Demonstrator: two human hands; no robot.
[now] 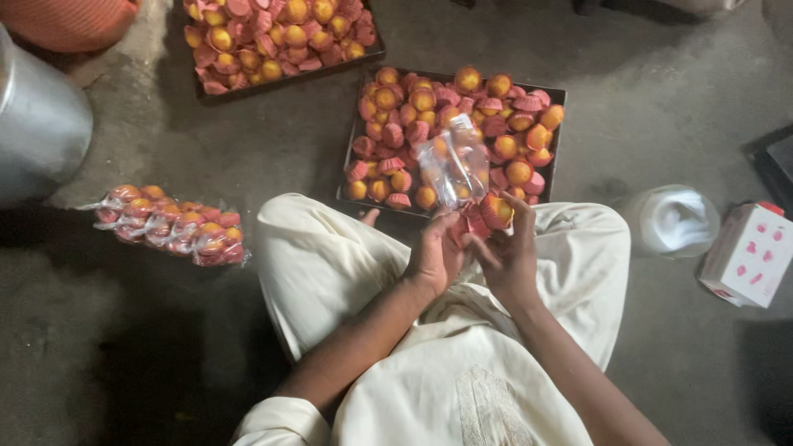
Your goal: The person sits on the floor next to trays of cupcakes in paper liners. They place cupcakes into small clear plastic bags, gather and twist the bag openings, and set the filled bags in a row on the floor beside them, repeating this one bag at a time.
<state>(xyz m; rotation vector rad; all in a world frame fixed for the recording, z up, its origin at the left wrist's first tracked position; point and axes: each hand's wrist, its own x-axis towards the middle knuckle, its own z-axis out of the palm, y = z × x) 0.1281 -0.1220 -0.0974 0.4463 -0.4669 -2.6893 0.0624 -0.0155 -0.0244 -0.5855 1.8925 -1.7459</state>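
**Small bakery packing floor, worked at ground level**

From my remote seat I look down on a bare, stained concrete floor (273,157), where the person sits cross-legged. Two dark baking trays (351,177) heaped with small orange cakes in red paper cups (518,172) lie at twelve and eleven o'clock. Filled clear packets (169,225) are piled at nine o'clock, beside a large metal vessel (37,124). A roll of clear bags (671,220) and a small carton (752,252) rest at three o'clock.
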